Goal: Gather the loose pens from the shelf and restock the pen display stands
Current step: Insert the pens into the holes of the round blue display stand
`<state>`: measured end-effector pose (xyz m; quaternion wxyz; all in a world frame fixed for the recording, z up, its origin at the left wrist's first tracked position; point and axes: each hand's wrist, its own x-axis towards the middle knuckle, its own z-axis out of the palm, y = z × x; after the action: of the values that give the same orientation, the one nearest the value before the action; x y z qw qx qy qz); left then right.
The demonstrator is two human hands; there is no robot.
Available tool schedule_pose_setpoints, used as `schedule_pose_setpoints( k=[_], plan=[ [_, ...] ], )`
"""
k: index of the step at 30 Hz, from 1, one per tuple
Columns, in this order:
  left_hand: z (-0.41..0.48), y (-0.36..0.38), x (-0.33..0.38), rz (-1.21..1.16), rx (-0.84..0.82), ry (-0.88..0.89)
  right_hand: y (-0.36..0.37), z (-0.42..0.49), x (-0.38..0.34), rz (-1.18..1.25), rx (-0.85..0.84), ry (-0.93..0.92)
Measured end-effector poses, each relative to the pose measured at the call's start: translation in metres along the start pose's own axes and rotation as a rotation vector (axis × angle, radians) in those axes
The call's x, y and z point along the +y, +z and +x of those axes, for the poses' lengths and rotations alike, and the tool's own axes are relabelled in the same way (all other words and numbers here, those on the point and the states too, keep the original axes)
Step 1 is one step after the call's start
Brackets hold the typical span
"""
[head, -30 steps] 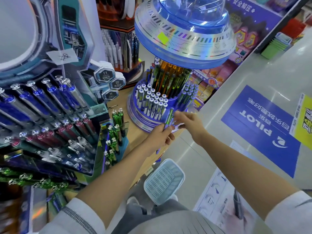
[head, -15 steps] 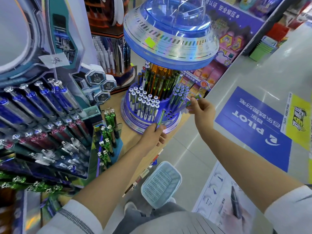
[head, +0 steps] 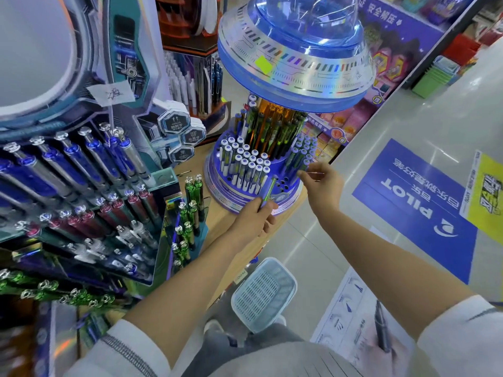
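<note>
Nearest, a pale blue slotted basket (head: pixel 262 292) lies low, below the arms. Left hand (head: pixel 253 221): fingers curled round the lower end of a green pen (head: pixel 269 189). The pen is tilted, with its upper end leaning over the front rim of the round blue pen stand (head: pixel 236 197). The stand rests on the wooden shelf (head: pixel 217 227). Right hand (head: pixel 324 186): fingers bunched together, tips at the grey-capped pens (head: pixel 300 156) in the stand's right section; cannot tell whether they pinch one. White-capped pens (head: pixel 245 164) fill the stand's front-left holes, and dark holes show between the hands. Left of the stand is a tiered display (head: pixel 81 186) of blue, pink and green pens. Above the stand is a blue dome top (head: pixel 296 63). Beyond it is a PILOT floor sticker (head: pixel 416 205).
</note>
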<state>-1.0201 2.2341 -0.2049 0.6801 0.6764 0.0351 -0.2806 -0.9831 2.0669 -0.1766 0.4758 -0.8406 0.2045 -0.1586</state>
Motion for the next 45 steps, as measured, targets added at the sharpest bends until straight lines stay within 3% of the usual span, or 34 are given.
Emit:
schedule_pose_setpoints(
  k=[4,6,10,11,14,17,20,23,28,45],
  plan=[
    [0.003,-0.003,-0.002,0.033,0.01,0.008,0.002,-0.007,0.002,0.047,-0.04,0.089],
    [0.005,-0.002,-0.002,0.046,0.002,0.015,-0.002,-0.014,0.001,0.117,-0.137,0.118],
    [0.007,0.007,0.002,0.042,-0.043,0.033,-0.007,-0.022,-0.002,0.107,-0.677,0.143],
    [0.007,0.01,0.003,0.051,-0.061,0.042,-0.007,-0.023,-0.001,0.091,-0.733,0.134],
    [0.008,0.013,0.004,0.108,-0.079,0.074,-0.01,-0.02,-0.002,0.13,-0.623,0.094],
    [0.011,0.01,0.0,0.178,0.044,0.079,-0.021,-0.013,-0.007,0.202,-0.401,0.044],
    [0.012,0.002,-0.006,0.431,0.204,0.158,-0.029,-0.005,-0.009,0.225,-0.193,-0.014],
    [0.009,-0.005,-0.008,0.625,0.251,0.175,-0.026,-0.004,-0.01,0.19,-0.083,-0.043],
    [0.014,-0.011,-0.013,0.874,0.146,0.055,-0.012,-0.008,-0.005,0.045,-0.004,-0.008],
    [0.018,-0.014,-0.017,0.836,0.13,0.103,0.001,-0.01,-0.008,-0.026,0.068,-0.095]
  ],
)
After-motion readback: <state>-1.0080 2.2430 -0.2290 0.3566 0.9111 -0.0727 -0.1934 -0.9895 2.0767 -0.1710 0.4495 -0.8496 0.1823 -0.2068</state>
